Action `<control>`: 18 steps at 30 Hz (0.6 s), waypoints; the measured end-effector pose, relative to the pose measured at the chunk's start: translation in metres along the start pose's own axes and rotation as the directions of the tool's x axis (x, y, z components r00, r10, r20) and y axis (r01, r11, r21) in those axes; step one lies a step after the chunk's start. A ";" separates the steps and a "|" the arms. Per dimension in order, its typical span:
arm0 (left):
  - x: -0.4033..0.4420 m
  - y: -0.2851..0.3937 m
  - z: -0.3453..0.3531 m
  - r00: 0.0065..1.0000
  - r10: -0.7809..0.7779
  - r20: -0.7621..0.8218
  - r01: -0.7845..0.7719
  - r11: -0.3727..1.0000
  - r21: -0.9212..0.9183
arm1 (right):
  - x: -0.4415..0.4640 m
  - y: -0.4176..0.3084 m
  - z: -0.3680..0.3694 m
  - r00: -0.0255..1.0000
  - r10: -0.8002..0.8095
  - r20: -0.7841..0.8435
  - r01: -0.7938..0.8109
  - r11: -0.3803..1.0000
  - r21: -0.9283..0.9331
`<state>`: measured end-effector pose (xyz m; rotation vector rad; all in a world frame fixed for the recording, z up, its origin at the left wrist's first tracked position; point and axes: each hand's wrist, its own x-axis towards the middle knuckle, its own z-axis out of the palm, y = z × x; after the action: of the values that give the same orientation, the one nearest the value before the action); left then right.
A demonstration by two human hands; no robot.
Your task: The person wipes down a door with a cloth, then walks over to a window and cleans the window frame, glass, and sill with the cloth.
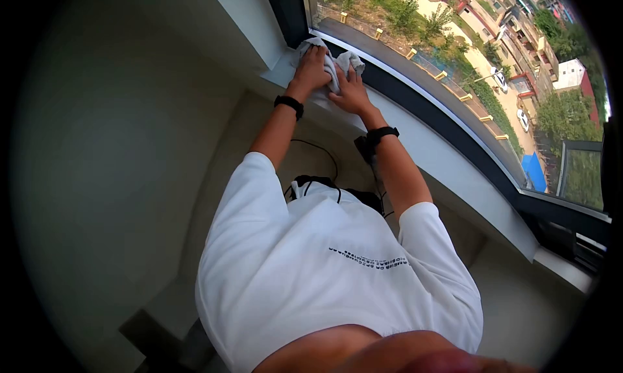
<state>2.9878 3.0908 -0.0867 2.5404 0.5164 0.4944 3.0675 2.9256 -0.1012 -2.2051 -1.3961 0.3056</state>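
- Fingers (pixel 317 51) of the left hand (pixel 311 70) close together, slightly bent, laid over the cloth (pixel 314 44); whether they pinch it or only press, cannot tell.
- Right hand (pixel 352 95) just beside the left: fingers partly extended, tips on the cloth, thumb spread toward the left hand; undersides hidden, so grip cannot be told.
- Cloth: pale grey-white, bunched and folded, under and between both hands. Sits at the corner end of the windowsill (pixel 448 170), against the dark window frame (pixel 402 99).
- Black band (pixel 290 106) on left wrist, another black band (pixel 383 135) on right.
- White T-shirt (pixel 311 263), dark print on front.
- Thin black cable (pixel 332 160) below the sill.
- Through the glass: trees, buildings, white cars (pixel 499 80).
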 end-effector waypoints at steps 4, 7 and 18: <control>0.007 -0.014 -0.005 0.993 -0.113 -0.044 0.115 0.993 0.031 | 0.014 -0.004 0.002 0.998 0.029 0.052 -0.032 0.998 0.059; 0.012 0.016 -0.016 0.964 -0.264 0.005 0.254 0.931 0.263 | 0.010 -0.015 0.001 0.995 0.096 0.010 -0.097 0.984 0.148; -0.020 0.033 -0.017 0.930 -0.345 0.125 0.258 0.858 0.445 | -0.038 -0.030 -0.005 0.985 0.083 -0.155 -0.058 0.986 0.157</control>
<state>2.9719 3.0622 -0.0608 2.7905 1.0212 0.0012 3.0298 2.9007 -0.0842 -2.1071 -1.1714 0.2444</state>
